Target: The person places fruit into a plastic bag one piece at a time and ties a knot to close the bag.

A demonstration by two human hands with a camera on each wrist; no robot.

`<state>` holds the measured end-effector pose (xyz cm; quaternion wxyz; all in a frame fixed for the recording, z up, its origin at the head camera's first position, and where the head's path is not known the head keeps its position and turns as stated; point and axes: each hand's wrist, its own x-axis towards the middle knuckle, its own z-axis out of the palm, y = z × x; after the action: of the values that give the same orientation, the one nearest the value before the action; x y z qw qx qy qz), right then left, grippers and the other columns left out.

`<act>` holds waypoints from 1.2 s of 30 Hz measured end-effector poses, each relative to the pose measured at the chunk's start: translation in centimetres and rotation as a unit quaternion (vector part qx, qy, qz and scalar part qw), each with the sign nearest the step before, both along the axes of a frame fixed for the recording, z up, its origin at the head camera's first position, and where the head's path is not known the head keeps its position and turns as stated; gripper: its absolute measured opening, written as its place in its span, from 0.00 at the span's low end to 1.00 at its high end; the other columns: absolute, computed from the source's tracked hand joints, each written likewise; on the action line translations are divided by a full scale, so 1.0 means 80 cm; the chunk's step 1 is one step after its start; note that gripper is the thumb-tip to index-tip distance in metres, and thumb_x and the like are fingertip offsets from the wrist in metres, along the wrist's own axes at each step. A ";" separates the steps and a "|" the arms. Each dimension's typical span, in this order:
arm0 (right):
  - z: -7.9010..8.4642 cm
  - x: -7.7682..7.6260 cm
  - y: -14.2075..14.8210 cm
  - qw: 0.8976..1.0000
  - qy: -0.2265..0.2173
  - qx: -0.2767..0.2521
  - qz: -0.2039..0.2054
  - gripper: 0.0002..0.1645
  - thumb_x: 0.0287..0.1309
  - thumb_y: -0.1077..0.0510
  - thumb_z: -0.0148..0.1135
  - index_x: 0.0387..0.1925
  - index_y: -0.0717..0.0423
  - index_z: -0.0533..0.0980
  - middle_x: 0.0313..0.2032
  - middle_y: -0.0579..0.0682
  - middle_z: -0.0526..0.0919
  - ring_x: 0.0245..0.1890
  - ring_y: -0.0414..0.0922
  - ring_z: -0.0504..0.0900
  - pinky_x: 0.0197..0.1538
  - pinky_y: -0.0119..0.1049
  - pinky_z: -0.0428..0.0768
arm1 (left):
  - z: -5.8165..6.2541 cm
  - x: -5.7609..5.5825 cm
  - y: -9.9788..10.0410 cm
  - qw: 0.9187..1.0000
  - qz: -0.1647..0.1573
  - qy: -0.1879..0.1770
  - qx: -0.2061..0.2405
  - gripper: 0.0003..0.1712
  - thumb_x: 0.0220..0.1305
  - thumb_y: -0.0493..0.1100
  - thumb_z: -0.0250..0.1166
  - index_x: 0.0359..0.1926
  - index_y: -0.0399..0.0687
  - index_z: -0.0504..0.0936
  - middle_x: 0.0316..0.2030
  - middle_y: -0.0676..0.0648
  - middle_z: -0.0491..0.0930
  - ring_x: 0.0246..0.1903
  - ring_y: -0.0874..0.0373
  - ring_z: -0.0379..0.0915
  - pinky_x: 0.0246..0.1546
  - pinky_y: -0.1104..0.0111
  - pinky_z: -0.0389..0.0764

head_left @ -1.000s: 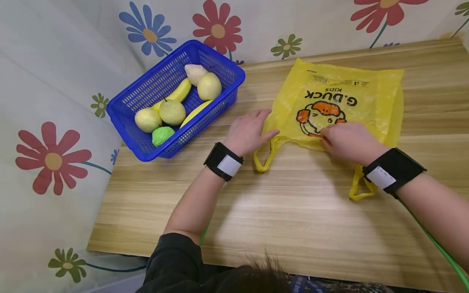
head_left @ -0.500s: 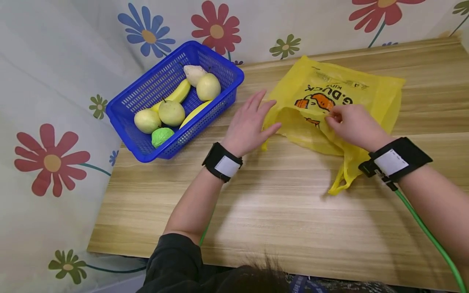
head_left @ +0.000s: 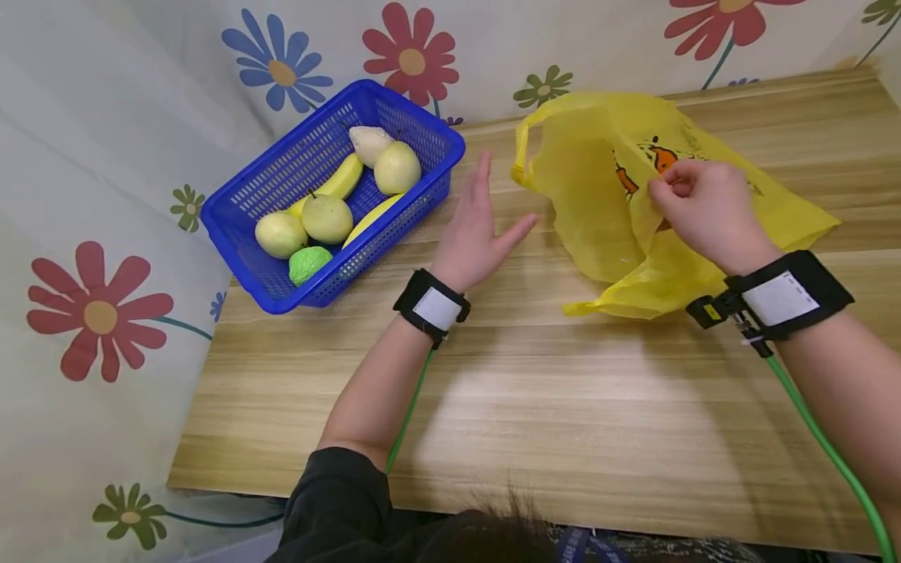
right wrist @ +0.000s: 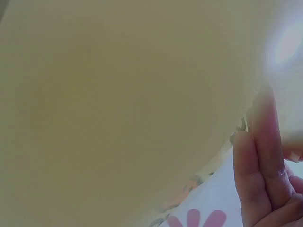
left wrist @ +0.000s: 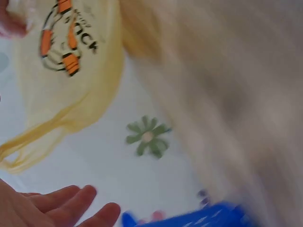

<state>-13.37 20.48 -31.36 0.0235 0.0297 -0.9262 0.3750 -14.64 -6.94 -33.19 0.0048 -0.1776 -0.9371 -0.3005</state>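
A yellow plastic carrier bag (head_left: pixel 591 188) with a duck print is lifted partly off the table, its mouth gaping toward the left. My right hand (head_left: pixel 711 207) pinches the upper edge of that mouth between thumb and fingertips. In the right wrist view the bag (right wrist: pixel 118 109) fills most of the frame, beside the fingers (right wrist: pixel 267 156). My left hand (head_left: pixel 472 234) is held apart from the bag, fingers straight and thumb spread, between it and the basket. One handle loop (head_left: pixel 522 160) stands near the left fingertips; the left wrist view shows it above the hand (left wrist: pixel 61 208).
At the back left sits a blue plastic basket (head_left: pixel 383 234). It holds several pears (head_left: pixel 328 219), bananas (head_left: pixel 345 178), a green crinkled ball (head_left: pixel 310 266) and a pale lumpy piece (head_left: pixel 369 145). A flowered curtain (head_left: pixel 486 47) borders the wooden table (head_left: pixel 521 422).
The bag lay flat; my right hand has raised its upper layer and drawn it up and right, opening the mouth. My left hand has come off the bag's edge and turned upright.
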 end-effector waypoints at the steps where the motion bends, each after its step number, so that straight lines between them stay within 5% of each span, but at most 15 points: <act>1: 0.002 0.001 0.000 1.000 0.002 -0.007 0.000 0.19 0.68 0.53 0.53 0.39 0.67 0.78 0.21 0.54 0.81 0.15 0.31 0.74 0.18 0.27 0.66 | -0.006 -0.003 0.002 0.999 0.006 -0.033 0.002 0.55 0.66 0.65 0.57 0.76 0.43 0.38 0.74 0.42 0.48 0.72 0.54 0.45 0.68 0.67 0.49; 5: 0.008 0.007 -0.003 1.000 0.003 -0.028 0.007 0.18 0.68 0.52 0.54 0.39 0.66 0.78 0.22 0.53 0.81 0.16 0.30 0.76 0.16 0.29 0.65 | -0.027 -0.012 0.017 0.994 -0.002 -0.109 -0.029 0.47 0.67 0.67 0.54 0.74 0.45 0.54 0.71 0.45 0.59 0.69 0.54 0.55 0.66 0.65 0.57; 10: 0.013 0.015 -0.006 0.999 0.005 -0.042 0.019 0.17 0.68 0.52 0.56 0.40 0.65 0.78 0.23 0.52 0.82 0.17 0.35 0.77 0.16 0.29 0.66 | -0.042 -0.016 0.035 0.991 -0.030 -0.101 -0.079 0.37 0.68 0.68 0.52 0.66 0.48 0.70 0.62 0.47 0.71 0.62 0.54 0.65 0.60 0.65 0.65; 14: 0.015 0.020 -0.010 0.998 0.019 -0.046 0.032 0.16 0.67 0.53 0.57 0.39 0.64 0.78 0.23 0.54 0.81 0.17 0.40 0.75 0.16 0.29 0.65 | -0.048 -0.016 0.042 0.992 -0.034 -0.094 -0.074 0.31 0.68 0.67 0.52 0.51 0.47 0.79 0.52 0.48 0.79 0.52 0.56 0.73 0.48 0.67 0.73; 18: 0.016 0.022 -0.015 0.998 0.025 -0.051 0.036 0.16 0.67 0.53 0.57 0.39 0.64 0.79 0.24 0.55 0.81 0.17 0.40 0.74 0.17 0.27 0.67 | -0.049 -0.015 0.043 0.993 -0.039 -0.098 -0.053 0.23 0.70 0.63 0.53 0.40 0.50 0.81 0.41 0.52 0.81 0.40 0.61 0.76 0.36 0.72 0.73; 24: 0.009 0.016 -0.012 0.998 0.039 -0.040 0.029 0.15 0.67 0.56 0.56 0.38 0.67 0.78 0.30 0.62 0.82 0.15 0.31 0.76 0.17 0.25 0.68 | -0.044 -0.014 0.042 0.994 -0.048 -0.086 -0.039 0.16 0.73 0.53 0.55 0.33 0.50 0.80 0.33 0.53 0.81 0.34 0.62 0.75 0.31 0.72 0.71; 29: 0.006 0.009 0.012 1.000 0.021 -0.011 -0.020 0.19 0.68 0.54 0.52 0.41 0.69 0.78 0.27 0.60 0.81 0.12 0.29 0.73 0.16 0.25 0.66 | -0.049 -0.018 0.031 0.993 -0.053 -0.077 -0.069 0.17 0.73 0.52 0.54 0.30 0.48 0.76 0.31 0.53 0.79 0.30 0.61 0.73 0.29 0.72 0.69; 34: 0.032 0.011 0.033 0.996 0.039 0.015 -0.083 0.24 0.68 0.53 0.49 0.48 0.71 0.77 0.33 0.61 0.79 0.14 0.22 0.68 0.19 0.18 0.66 | -0.053 -0.023 0.014 0.992 -0.041 -0.062 -0.105 0.14 0.73 0.51 0.55 0.32 0.50 0.78 0.25 0.53 0.74 0.25 0.60 0.69 0.27 0.70 0.66; 36: 0.046 0.012 0.039 0.991 0.069 0.018 -0.111 0.23 0.68 0.54 0.48 0.48 0.71 0.77 0.28 0.50 0.79 0.13 0.19 0.66 0.19 0.16 0.64 | -0.052 -0.025 0.008 0.990 -0.037 -0.060 -0.120 0.13 0.73 0.50 0.56 0.33 0.50 0.79 0.24 0.53 0.73 0.25 0.60 0.68 0.27 0.69 0.66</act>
<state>-12.38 23.57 -27.71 0.1284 -0.0474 -0.9265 0.3506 -16.65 -6.27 -37.37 -0.0842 -0.1925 -0.9579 -0.1956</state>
